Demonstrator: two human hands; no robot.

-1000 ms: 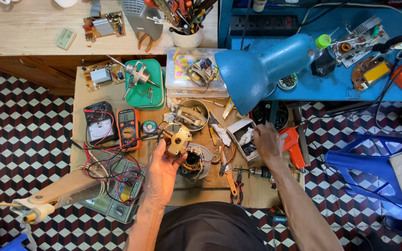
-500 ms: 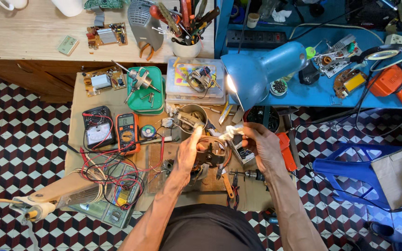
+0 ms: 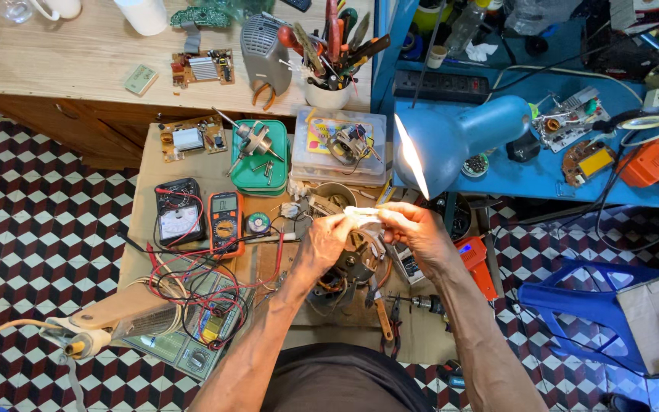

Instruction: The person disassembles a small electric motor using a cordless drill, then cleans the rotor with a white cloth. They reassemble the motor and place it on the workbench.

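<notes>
My left hand (image 3: 323, 243) and my right hand (image 3: 413, 230) meet over the small worktable, both pinching a small pale part (image 3: 362, 214) held up in the glare of the blue desk lamp (image 3: 461, 140). The part is washed out by the light, so its shape is unclear. Right below my hands sits a round electric motor with copper windings (image 3: 354, 263) on the table. Wires trail from the motor area toward my left wrist.
Left of my hands lie an orange multimeter (image 3: 225, 217), a black analogue meter (image 3: 178, 219) and tangled red and black leads (image 3: 200, 294). A green tray (image 3: 258, 155), a clear parts box (image 3: 338, 145), a tool cup (image 3: 328, 91), pliers (image 3: 382, 317) and a blue plastic stool (image 3: 583, 305) surround the table.
My left hand held a yellowish block alone a second ago; that block is no longer in it. Both hands have come together and risen toward the lamp, now holding the small pale part.
</notes>
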